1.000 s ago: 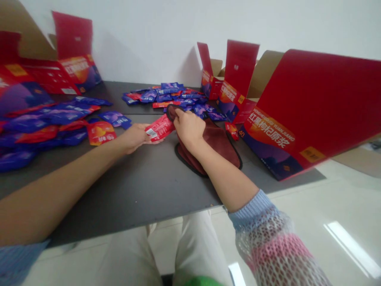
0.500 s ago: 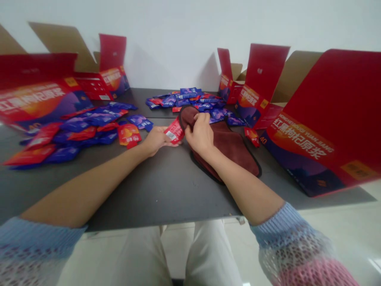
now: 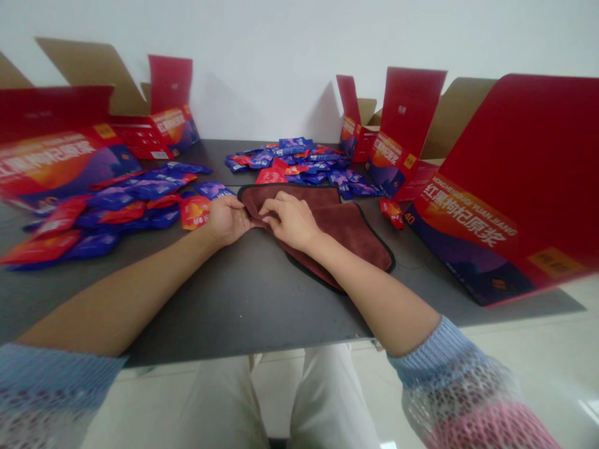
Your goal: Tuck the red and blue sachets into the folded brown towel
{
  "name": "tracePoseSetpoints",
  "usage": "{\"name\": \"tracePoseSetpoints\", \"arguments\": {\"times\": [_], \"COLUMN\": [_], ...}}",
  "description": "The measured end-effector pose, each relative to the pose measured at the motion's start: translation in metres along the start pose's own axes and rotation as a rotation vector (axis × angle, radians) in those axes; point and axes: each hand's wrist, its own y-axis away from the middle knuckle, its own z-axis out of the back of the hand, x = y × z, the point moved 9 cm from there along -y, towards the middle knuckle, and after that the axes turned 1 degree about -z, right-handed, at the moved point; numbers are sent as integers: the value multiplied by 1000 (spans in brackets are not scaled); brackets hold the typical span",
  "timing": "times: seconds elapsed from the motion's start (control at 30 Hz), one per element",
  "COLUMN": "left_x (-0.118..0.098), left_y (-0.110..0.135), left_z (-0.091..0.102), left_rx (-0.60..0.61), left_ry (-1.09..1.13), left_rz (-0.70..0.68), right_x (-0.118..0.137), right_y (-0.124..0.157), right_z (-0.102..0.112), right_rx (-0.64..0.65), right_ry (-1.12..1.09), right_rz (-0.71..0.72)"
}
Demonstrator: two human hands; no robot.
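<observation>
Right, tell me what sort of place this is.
Probably a packing or sorting workspace: open red cartons stand on both sides of a dark table, with heaps of loose blue and red sachets between them.

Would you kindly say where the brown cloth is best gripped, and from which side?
Probably pinch the cloth by its right-hand black edge, coming from the right: that end lies spread on the table, while the left hand and right hand are at its left part.

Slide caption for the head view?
Left hand and right hand on black-edged brown cloth near piled pouches.
</observation>
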Motion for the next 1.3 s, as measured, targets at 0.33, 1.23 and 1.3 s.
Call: {"name": "tracePoseSetpoints", "arguments": {"times": [0.33,1.23,1.3], "left_x": [1,8,8], "left_y": [-9,-1,-1], "left_z": [-4,-12,-6], "left_rx": [33,24,-69], "left_ry": [37,-270,-289], "left_rz": [39,-20,-39], "right_x": [-70,-1,-18], "right_y": [-8,12,11], "right_z": [-9,1,-2], "right_rx": [64,-44,-9], "right_ry": [139,226,207], "right_rz": [-217,-164,-252]}}
